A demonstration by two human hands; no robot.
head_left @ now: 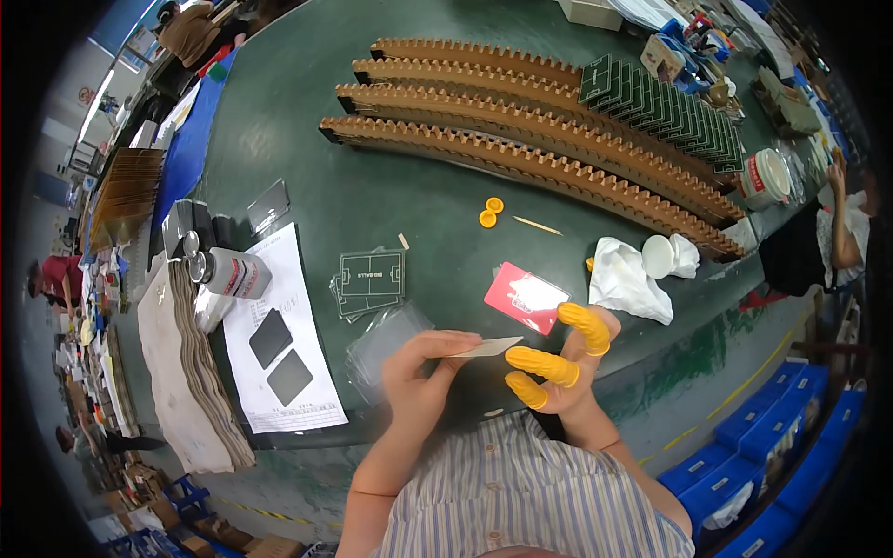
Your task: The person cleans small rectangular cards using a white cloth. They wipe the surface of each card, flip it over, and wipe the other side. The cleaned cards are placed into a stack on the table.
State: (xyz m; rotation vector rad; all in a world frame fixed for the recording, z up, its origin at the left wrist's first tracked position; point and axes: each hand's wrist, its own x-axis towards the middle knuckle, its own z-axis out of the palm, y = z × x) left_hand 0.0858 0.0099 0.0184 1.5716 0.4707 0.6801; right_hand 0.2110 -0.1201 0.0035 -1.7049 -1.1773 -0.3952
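My left hand (pixel 419 377) pinches a thin, pale flat card (pixel 491 347) between thumb and fingers, tilted nearly edge-on. Close to the card's free end is my right hand (pixel 569 372), with yellow finger cots on several fingertips. Its fingers are apart and hold nothing; whether one touches the card I cannot tell. Just beyond the hands lies a pink card (pixel 526 298) with a glossy white patch. A small stack of green cards with white line markings (pixel 370 279) lies left of it, and clear plastic sheets (pixel 383 339) rest beside my left hand.
Long notched wooden racks (pixel 502 116) cross the far table, with green panels (pixel 660 107) slotted at right. A white cloth (pixel 625 279), rolled finger cots (pixel 487 219) and a wooden stick (pixel 537 225) lie nearer. At left are a bottle (pixel 237 274), paper (pixel 314 409) and folded cloth (pixel 181 372).
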